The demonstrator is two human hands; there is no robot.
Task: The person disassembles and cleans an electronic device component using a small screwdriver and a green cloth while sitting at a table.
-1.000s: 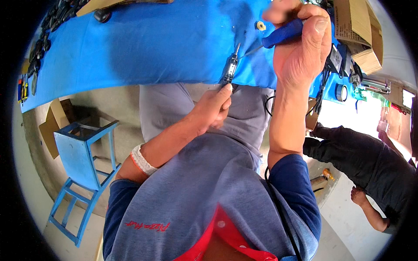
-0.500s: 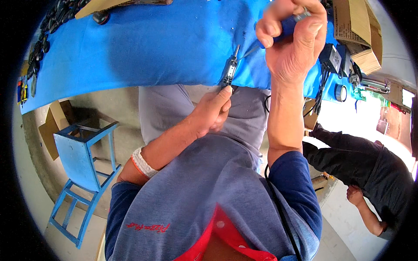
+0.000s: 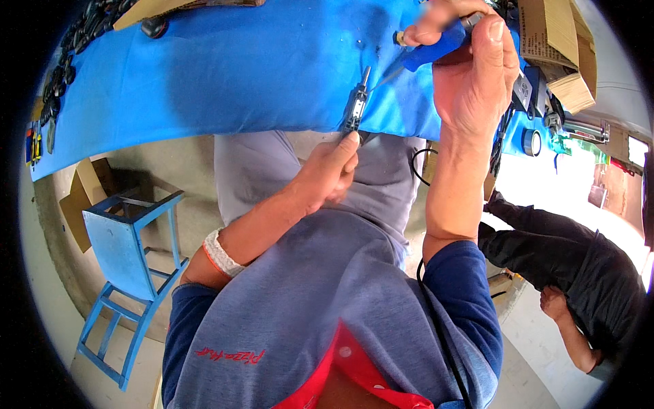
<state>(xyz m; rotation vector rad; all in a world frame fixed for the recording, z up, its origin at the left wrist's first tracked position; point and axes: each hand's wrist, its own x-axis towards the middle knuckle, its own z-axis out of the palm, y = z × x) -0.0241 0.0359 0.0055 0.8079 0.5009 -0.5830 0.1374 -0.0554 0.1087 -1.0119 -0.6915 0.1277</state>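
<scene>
My left hand (image 3: 327, 169) is closed around the lower end of a slim black tool (image 3: 355, 109) with a pointed metal tip, held upright at the table's near edge. Part of its casing shows pale or metallic inner parts. In my right hand (image 3: 472, 92), raised over the table, is a blue-handled screwdriver (image 3: 436, 52). Its thin shaft slants down and left toward the black tool's upper part; whether the two touch I cannot tell. A small brass-coloured piece (image 3: 400, 38) shows beside my right fingertips. The fingertips are partly blurred.
A blue cloth (image 3: 259, 75) covers the table. Cardboard boxes (image 3: 555, 41), black adapters (image 3: 536, 88) and a tape roll (image 3: 531, 142) lie at right. Black computer mice (image 3: 155, 26) and cables are at far left. A blue stool (image 3: 121, 252) stands left; a person in black (image 3: 579, 273) is right.
My right hand has shifted slightly right with the screwdriver, its thumb more extended and more of the blue handle showing. The black tool in my left hand has moved slightly left.
</scene>
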